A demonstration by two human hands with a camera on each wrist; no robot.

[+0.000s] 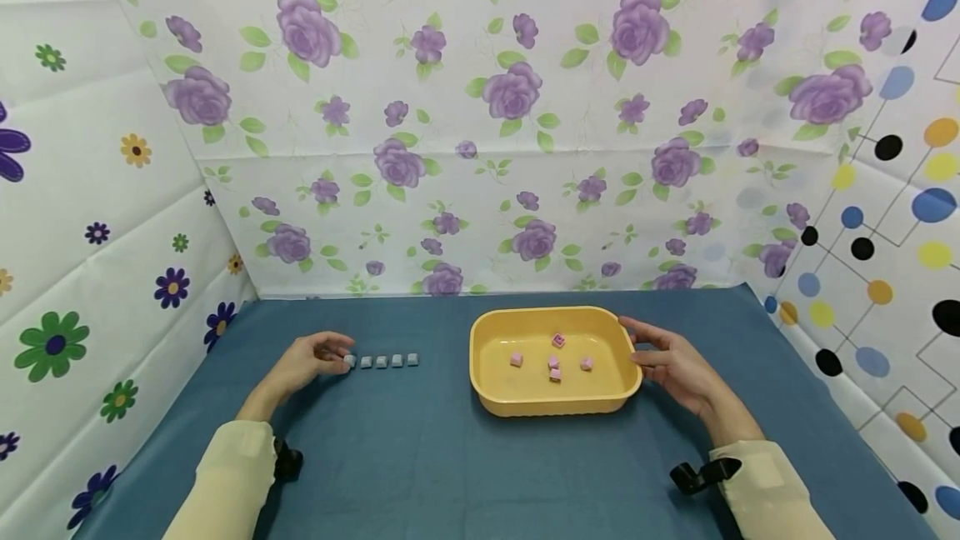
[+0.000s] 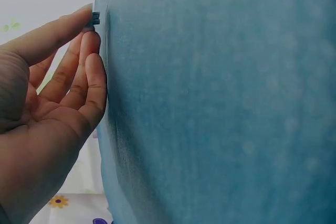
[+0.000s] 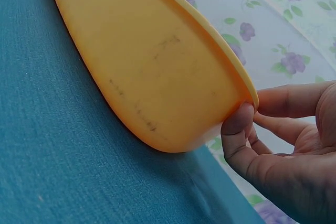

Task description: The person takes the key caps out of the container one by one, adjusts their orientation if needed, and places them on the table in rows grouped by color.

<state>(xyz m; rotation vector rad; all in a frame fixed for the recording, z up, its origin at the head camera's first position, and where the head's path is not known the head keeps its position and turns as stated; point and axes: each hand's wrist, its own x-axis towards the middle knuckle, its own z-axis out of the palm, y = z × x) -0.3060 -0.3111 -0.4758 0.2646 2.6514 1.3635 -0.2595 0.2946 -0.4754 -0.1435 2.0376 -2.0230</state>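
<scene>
The left hand [image 1: 303,361] rests on the blue cloth [image 1: 420,457] at the near end of a short row of grey blocks [image 1: 382,361], its fingers straight and loose, the fingertips [image 2: 93,22] just touching the first block [image 1: 349,361] — not pinching it, as far as the wrist view shows. The right hand [image 1: 671,365] sits against the right wall of the yellow tray [image 1: 555,400], thumb [image 3: 237,124] pressed to the outside under the rim, the other fingers spread and relaxed — steadying, not gripping. Inside the tray lie several pink blocks [image 1: 555,361], scattered near the middle. By the look of it, the step in hand is lining up or picking from the grey row while the tray is held still. The next move would call for a clean pinch on that end block without nudging its neighbours, which stand close together.
</scene>
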